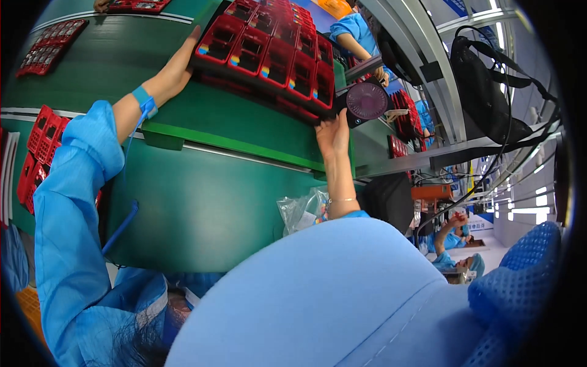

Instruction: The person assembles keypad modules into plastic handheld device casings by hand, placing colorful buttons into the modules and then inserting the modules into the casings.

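A stack of black trays (263,58) filled with red plastic frames is tilted above the green bench, and I hold it between both hands. My left hand (178,70) presses against its left side, fingers partly hidden behind the edge. At the lower right corner, my right hand (333,136) grips the stack from below, its fingertips hidden by the tray. Small coloured patches show in the frames' lower corners. A blue wrist strap (145,103) with a cord circles my left wrist.
A green rail (232,145) crosses the bench on my side of the stack. Beside my right hand stands a small round fan (367,101). A clear plastic bag (299,213) lies near my right forearm. More red trays (46,144) sit at left. A co-worker's blue sleeve (351,29) shows beyond.
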Tool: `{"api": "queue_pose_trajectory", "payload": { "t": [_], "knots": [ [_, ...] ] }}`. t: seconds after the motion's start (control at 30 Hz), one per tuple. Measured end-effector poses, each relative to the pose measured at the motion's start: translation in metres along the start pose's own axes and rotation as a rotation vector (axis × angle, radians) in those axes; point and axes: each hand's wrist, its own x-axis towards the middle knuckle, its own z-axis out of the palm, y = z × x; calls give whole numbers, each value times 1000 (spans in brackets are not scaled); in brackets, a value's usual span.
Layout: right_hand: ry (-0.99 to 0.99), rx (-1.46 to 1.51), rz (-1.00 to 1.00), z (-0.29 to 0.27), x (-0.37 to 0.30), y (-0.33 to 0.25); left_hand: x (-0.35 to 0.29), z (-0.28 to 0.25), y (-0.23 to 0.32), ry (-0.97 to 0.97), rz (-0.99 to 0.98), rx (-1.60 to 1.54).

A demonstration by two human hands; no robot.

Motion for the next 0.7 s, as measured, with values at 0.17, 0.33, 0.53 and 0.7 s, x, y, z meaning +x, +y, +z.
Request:
{"api": "queue_pose_trajectory", "payload": {
  "t": [0.17,0.33,0.53,0.7],
  "knots": [
    [118,-664,-227,14,-66,-59,-14,-36,-7,183,153,194],
    [181,-1384,-260,-41,-250,-69,-104,-1,11,-8,421,333],
    [632,-1786,25,-125,-362,76,-175,45,-13,-611,294,600],
    [1073,-2023,-72,-107,-358,95,-202,57,-25,-633,228,561]
  ]
}}
